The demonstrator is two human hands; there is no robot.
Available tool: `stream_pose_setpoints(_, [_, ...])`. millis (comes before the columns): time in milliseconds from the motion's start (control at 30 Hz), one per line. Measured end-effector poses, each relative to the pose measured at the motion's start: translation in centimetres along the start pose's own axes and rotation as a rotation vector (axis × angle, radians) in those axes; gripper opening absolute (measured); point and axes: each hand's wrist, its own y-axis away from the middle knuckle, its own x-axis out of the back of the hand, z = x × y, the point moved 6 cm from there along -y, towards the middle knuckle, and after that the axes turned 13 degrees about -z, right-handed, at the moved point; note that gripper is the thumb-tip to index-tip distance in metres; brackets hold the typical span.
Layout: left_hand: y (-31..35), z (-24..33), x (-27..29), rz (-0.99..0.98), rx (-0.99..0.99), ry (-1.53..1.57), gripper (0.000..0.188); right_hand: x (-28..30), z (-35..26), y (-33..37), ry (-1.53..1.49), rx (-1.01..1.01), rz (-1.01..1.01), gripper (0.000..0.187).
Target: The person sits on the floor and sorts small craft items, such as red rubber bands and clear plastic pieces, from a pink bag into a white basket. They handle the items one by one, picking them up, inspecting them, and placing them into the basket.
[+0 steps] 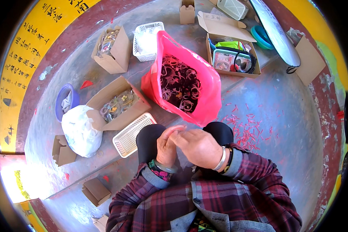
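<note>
My left hand point(167, 146) and my right hand point(201, 147) meet above my knees, fingertips pressed together. Their fingers are closed; whatever they pinch is hidden or too small to make out. Just beyond them stands a large pink bag point(212, 91), its mouth wide open. Many looped pink, pale and dark bands point(178, 83) fill it, looking like hair ties or bracelets. A cream lattice basket point(133, 136) lies beside my left knee, with a cardboard box point(133, 113) of small clear-wrapped pieces behind it.
Left are a stuffed white plastic bag point(82, 133), a purple basin point(76, 101) and a small carton point(96, 192). Farther off stand a filled box point(120, 58), a white basket point(145, 58), an open carton point(247, 73) and a teal basin point(255, 33). Red scraps point(246, 133) litter the floor at right.
</note>
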Motion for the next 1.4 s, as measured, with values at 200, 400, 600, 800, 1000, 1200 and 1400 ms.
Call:
stream_pose_setpoints(200, [0.1,-0.1,-0.5,0.038,0.095,0.096,0.025,1.5,10.4,-2.0,-0.148,-0.322,0.202,0.016])
stream_pose_setpoints(400, [-0.1,-0.3,-0.9,-0.012,0.123,-0.007,0.025,-5.8,23.8,-5.9,0.179,-0.726,-0.082,0.016])
stream_pose_setpoints(600, [-0.4,0.0,-0.9,-0.033,0.124,-0.064,0.024,-8.5,28.0,-9.0,0.472,-0.715,-0.152,0.017])
stream_pose_setpoints(800, [-0.3,-0.4,-0.8,-0.058,0.112,-0.059,0.024,-8.7,28.8,-8.6,0.562,-0.655,-0.223,0.018])
stream_pose_setpoints(1000, [0.0,-0.5,-1.0,-0.08,0.098,-0.03,0.024,-5.6,28.9,-6.7,0.259,-0.748,-0.112,0.015])
stream_pose_setpoints(1200, [-0.3,-1.3,-2.4,-0.158,0.131,-0.017,0.024,-8.9,35.8,-4.5,0.5,-0.667,-0.296,0.019])
stream_pose_setpoints(1400, [-0.1,-1.7,-1.2,-0.113,0.143,-0.015,0.024,-8.5,28.5,-9.4,0.553,-0.692,-0.318,0.021])
